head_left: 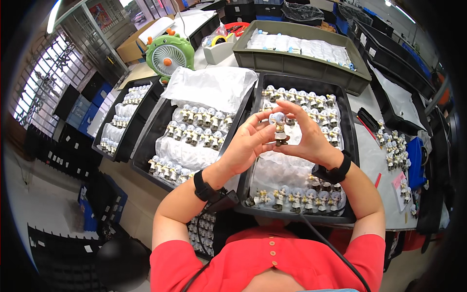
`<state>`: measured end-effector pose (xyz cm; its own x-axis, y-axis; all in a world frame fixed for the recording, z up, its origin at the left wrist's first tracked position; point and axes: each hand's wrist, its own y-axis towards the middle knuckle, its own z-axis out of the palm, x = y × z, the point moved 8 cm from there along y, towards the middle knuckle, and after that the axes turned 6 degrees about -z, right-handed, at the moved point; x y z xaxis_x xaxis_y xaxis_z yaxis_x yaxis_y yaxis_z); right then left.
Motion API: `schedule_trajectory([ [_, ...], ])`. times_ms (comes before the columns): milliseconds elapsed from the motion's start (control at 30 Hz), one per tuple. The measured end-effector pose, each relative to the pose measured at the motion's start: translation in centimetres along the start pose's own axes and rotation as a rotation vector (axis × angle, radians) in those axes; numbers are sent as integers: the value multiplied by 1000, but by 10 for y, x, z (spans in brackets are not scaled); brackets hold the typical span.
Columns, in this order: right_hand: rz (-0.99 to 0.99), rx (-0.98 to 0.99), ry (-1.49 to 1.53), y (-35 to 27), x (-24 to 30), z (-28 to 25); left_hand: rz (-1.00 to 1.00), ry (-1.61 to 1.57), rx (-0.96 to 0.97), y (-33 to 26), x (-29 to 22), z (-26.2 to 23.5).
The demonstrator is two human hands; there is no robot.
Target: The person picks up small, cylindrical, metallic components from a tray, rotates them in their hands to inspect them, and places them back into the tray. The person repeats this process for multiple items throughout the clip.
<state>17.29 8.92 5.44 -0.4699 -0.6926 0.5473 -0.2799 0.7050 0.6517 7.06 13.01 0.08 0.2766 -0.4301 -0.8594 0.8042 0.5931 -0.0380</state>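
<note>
Between my two hands, a small figurine [278, 130] with pale hair, a white and tan outfit and dark boots stands upright in the air. My left hand [247, 146] pinches it from the left side with fingers closed. From the other side my right hand [314, 141] curves around, its fingertips at the figurine's head and base. Both hands are above a black tray [356, 155], where similar figurines [296, 198] lie in rows on white wrapping sheets [275, 170]. My hands hide part of the tray's middle rows.
Left of it stands another black tray [141, 156] with rows of figurines, beyond that a narrower tray [127, 141]. A green fan [168, 56], tape dispenser [220, 52] and olive bin [301, 63] stand behind. Loose figurines [396, 151] and a blue container [416, 163] are at right.
</note>
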Motion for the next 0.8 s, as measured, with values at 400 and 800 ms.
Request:
schedule_trajectory([
  [400, 51, -28, 24, -3, -4, 3, 20, -112, 6, 0, -1, -2],
  [800, -2, -103, 23, -3, -4, -1, 39, -164, 1, 2, 6, -6],
])
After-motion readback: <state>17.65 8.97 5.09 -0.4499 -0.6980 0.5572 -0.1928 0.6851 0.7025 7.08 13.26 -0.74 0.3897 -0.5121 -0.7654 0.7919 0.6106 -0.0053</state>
